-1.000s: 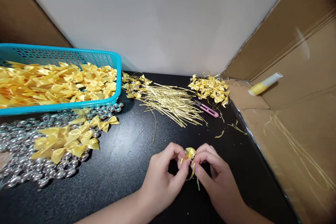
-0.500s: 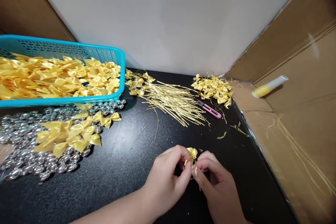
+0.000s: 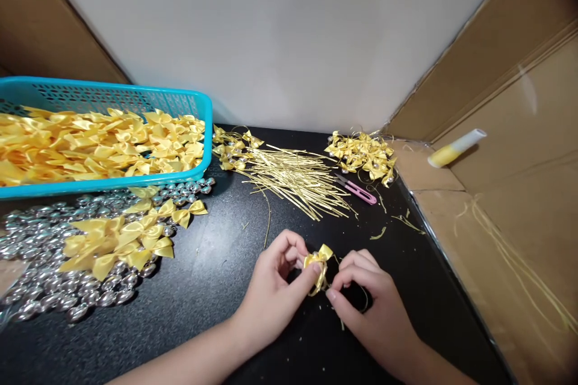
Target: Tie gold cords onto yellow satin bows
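My left hand [image 3: 282, 277] pinches a yellow satin bow [image 3: 324, 254] with gold cord looped around it, low in the middle of the view. Just right of it, my right hand [image 3: 368, 289] has thumb and forefinger pressed together on a thin gold cord [image 3: 342, 320] that trails from the bow. The fingers partly hide the bow's middle. Beyond the hands lies a heap of cut gold cords [image 3: 295, 177]. Pink thread snips [image 3: 359, 189] rest at the right of that heap.
A turquoise basket [image 3: 208, 132] full of yellow bows stands at the left. Silver beads [image 3: 106, 298] and loose bows [image 3: 139, 231] lie before it. Corded bows are piled at the back right [image 3: 363, 156] and beside the basket [image 3: 232, 145]. Cardboard walls [image 3: 510, 192] enclose the black table [image 3: 217, 271].
My left hand has turned the bow so that more of it shows and moved slightly left. My right hand has drawn a little apart from it. The camera view has shifted slightly.
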Motion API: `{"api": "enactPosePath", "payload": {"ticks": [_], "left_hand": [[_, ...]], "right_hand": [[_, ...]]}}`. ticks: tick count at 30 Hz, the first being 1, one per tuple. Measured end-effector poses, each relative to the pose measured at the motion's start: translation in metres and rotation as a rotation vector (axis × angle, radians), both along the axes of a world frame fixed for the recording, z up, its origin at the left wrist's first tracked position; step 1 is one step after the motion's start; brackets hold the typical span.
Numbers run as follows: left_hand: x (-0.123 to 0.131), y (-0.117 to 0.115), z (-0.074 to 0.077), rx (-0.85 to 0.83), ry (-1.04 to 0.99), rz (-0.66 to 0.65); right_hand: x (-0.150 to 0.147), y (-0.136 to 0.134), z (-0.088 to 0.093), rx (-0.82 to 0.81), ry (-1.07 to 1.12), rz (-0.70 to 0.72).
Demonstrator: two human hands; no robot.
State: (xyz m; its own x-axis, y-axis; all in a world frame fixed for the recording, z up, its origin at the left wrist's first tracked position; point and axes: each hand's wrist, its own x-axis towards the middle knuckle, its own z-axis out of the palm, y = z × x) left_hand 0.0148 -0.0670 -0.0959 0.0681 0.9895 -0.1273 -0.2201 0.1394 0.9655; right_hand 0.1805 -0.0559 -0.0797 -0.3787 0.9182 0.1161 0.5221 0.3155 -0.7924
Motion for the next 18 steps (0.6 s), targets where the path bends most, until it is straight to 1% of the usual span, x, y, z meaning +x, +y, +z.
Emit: {"api": "enactPosePath", "payload": {"ticks": [1, 3, 6, 8, 9, 11, 13, 15, 18], "left_hand": [[-0.001, 0.001, 0.000, -0.032, -0.040, -0.009], [-0.002, 0.003, 0.000, -0.072, -0.085, -0.023], [-0.002, 0.002, 0.000, -0.066, -0.075, -0.044], [-0.001, 0.000, -0.001, -0.016, 0.005, -0.054], [0.000, -0.001, -0.001, 0.023, 0.066, -0.055], [0.001, -0.003, -0.002, 0.109, 0.197, -0.058], [0.002, -0.004, -0.002, 0.172, 0.288, -0.066], [0.002, -0.005, -0.002, 0.198, 0.320, -0.079], [0.002, -0.004, -0.002, 0.199, 0.316, -0.100]], "right_hand": [[0.002, 0.002, 0.000, 0.015, 0.015, 0.005], [0.008, 0.005, 0.001, 0.070, 0.077, -0.030], [0.017, 0.009, 0.004, 0.172, 0.139, -0.106], [0.020, 0.010, 0.007, 0.237, 0.138, -0.105], [0.020, 0.010, 0.009, 0.261, 0.138, -0.080], [0.018, 0.008, 0.012, 0.304, 0.128, 0.004], [0.013, 0.006, 0.015, 0.345, 0.075, 0.073], [0.007, 0.004, 0.014, 0.380, -0.004, 0.068], [0.003, 0.004, 0.010, 0.377, -0.062, -0.010]]}}
